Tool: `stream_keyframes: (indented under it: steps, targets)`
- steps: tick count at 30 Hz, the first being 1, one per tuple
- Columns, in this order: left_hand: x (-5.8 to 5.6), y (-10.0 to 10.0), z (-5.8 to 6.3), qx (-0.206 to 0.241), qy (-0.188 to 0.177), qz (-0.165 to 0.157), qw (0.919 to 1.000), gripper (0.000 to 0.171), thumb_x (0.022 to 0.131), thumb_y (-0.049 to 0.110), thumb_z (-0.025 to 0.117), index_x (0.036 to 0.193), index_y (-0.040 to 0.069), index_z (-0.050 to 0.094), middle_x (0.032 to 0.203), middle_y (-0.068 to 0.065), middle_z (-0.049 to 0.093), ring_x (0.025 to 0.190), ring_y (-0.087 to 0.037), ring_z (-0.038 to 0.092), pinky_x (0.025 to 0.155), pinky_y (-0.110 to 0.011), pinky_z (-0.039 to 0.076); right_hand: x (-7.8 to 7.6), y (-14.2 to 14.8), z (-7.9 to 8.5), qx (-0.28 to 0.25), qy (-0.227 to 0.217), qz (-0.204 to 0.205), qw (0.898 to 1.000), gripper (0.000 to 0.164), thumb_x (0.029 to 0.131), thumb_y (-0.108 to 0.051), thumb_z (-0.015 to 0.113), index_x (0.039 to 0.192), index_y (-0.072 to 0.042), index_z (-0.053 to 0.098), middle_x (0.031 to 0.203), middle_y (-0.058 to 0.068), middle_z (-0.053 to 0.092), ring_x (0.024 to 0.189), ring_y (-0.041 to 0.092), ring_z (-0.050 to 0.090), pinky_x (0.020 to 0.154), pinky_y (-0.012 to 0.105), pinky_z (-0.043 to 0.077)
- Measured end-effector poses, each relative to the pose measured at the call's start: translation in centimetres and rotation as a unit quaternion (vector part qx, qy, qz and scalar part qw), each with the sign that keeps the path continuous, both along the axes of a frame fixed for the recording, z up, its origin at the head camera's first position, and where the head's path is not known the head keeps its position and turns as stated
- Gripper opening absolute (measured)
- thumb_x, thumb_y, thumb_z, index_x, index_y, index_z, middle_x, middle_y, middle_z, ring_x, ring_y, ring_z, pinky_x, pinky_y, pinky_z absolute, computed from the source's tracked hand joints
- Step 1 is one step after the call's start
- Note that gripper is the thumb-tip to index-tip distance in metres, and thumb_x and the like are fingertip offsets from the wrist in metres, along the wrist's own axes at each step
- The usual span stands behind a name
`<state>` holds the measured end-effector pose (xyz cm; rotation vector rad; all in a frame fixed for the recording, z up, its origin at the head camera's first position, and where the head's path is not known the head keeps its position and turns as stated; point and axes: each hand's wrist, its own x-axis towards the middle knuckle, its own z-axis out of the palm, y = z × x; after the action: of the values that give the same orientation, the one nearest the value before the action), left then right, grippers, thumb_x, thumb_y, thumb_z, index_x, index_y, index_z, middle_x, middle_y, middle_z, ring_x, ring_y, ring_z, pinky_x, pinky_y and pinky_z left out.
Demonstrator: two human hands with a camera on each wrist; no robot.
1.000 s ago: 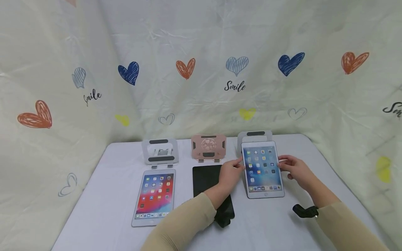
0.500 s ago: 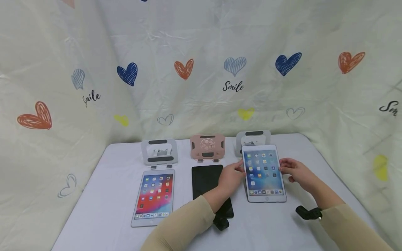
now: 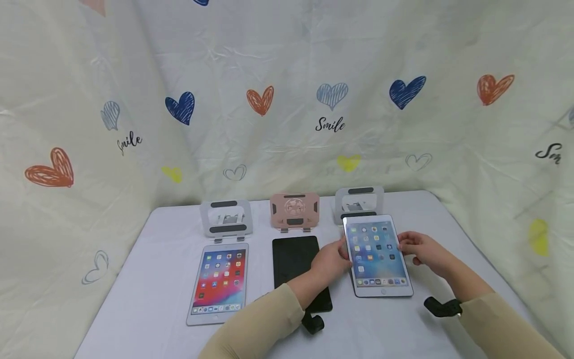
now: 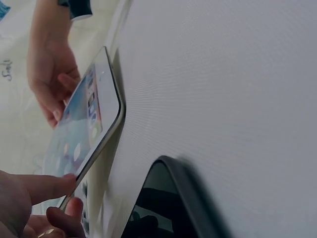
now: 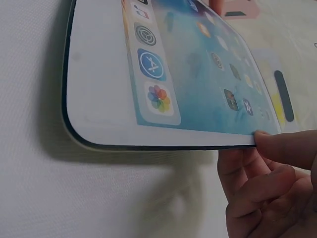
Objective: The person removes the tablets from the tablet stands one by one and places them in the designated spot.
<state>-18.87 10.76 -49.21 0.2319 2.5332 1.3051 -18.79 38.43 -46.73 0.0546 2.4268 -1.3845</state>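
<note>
A white tablet (image 3: 376,257) with a blue screen of app icons is held by both hands at the right of the table. My left hand (image 3: 331,262) pinches its left edge, thumb on the front and fingers behind, as the left wrist view shows. On the opposite edge my right hand (image 3: 423,250) pinches it the same way. The tablet leans back, its top end raised off the table. Just behind it stands a grey tablet stand (image 3: 358,203), its lower part hidden by the tablet. Under my left forearm lies a black tablet (image 3: 296,257), partly covered.
Another white tablet (image 3: 218,284) with a red and blue screen lies at the left. Behind it is a second grey stand (image 3: 226,218), with a pink stand (image 3: 294,210) in the middle. A printed curtain (image 3: 287,60) hangs behind the white table (image 3: 148,289).
Both hands have brought the white tablet a little down and toward me, tipping it flatter. More of the grey stand behind it now shows. The view has shifted slightly.
</note>
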Motion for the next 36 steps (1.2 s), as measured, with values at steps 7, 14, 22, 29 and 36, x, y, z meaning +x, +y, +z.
stream_keyframes:
  steps: [7,14,22,29,36]
  targets:
    - [-0.1,0.1,-0.3,-0.091,0.015,-0.046,0.9947,0.083,0.079,0.024,0.083,0.152,0.029,0.042,0.1,0.002,0.07,0.08,-0.012,0.06,0.064,-0.029,0.045,0.3,0.2,-0.5,0.004,-0.012,0.0,1.0,0.034,0.101,-0.014,0.053,0.127,0.007,0.046,0.104,0.009,0.061,0.092,0.023,0.052,0.066,0.031,0.043]
    - [0.1,0.1,-0.3,-0.169,-0.006,-0.077,0.9826,0.088,0.078,0.034,0.084,0.153,0.024,0.04,0.13,0.003,0.063,0.095,-0.011,0.058,0.073,-0.029,0.046,0.3,0.4,-0.8,0.026,-0.024,0.008,0.999,0.031,0.101,-0.015,0.054,0.124,0.005,0.05,0.104,0.009,0.061,0.093,0.025,0.052,0.067,0.032,0.043]
    - [0.4,0.1,0.0,-0.201,-0.026,-0.094,0.9747,0.085,0.081,0.037,0.082,0.153,0.021,0.04,0.073,0.006,0.067,0.076,-0.01,0.059,0.077,-0.029,0.044,-0.2,0.3,-1.1,0.043,-0.04,0.013,0.998,0.032,0.099,-0.015,0.055,0.123,0.005,0.051,0.103,0.008,0.063,0.092,0.024,0.054,0.07,0.035,0.042]
    - [0.9,-0.1,0.3,-0.174,-0.062,-0.098,0.9779,0.084,0.084,0.033,0.079,0.155,0.021,0.036,0.054,0.003,0.063,0.049,-0.013,0.059,0.066,-0.028,0.04,-0.5,0.3,-1.2,0.062,-0.054,0.017,0.996,0.035,0.099,-0.017,0.056,0.126,0.005,0.052,0.108,0.009,0.064,0.094,0.024,0.055,0.073,0.036,0.044]
    - [1.1,0.1,0.5,-0.153,-0.07,-0.092,0.9814,0.086,0.085,0.031,0.08,0.156,0.018,0.033,0.056,0.0,0.064,0.046,-0.015,0.06,0.063,-0.027,0.041,-0.8,0.3,-0.9,0.082,-0.044,0.021,0.995,0.041,0.099,-0.022,0.058,0.128,0.007,0.054,0.11,0.011,0.066,0.092,0.023,0.058,0.072,0.036,0.046]
